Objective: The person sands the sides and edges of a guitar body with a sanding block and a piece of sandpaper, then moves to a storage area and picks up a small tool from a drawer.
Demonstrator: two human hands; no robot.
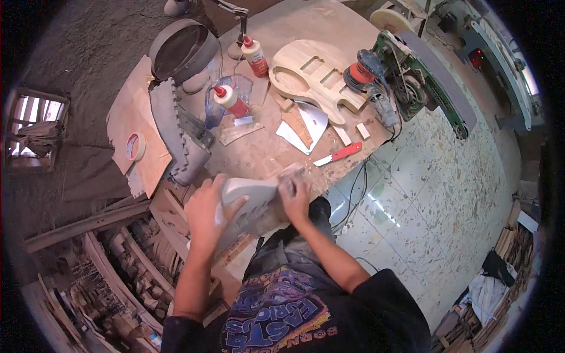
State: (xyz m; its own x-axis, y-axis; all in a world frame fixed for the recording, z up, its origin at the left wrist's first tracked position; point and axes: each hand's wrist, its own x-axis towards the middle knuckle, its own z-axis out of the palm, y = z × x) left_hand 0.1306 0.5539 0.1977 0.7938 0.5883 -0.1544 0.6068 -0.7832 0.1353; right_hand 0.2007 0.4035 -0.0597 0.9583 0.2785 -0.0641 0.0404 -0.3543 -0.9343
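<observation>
A pale grey guitar body (250,191) with cut-outs in its face stands tilted on its edge at the table's near side. My left hand (207,203) is closed round its left end, the thumb across the face and the fingers over the far side. At the right end, my right hand (294,193) is curled against the body's narrow part and slightly smeared by motion. Whatever is under its fingers, if anything, is too small and blurred to name. A red-handled utility knife (338,154) with its blade out lies just beyond my right hand.
A bare wood guitar body (312,73) lies farther back, with an orange sander (360,73) at its right. Two glue bottles (231,101) stand left of it. A tape roll (136,146) rests on a board at left. A belt sander (412,82) stands at the right.
</observation>
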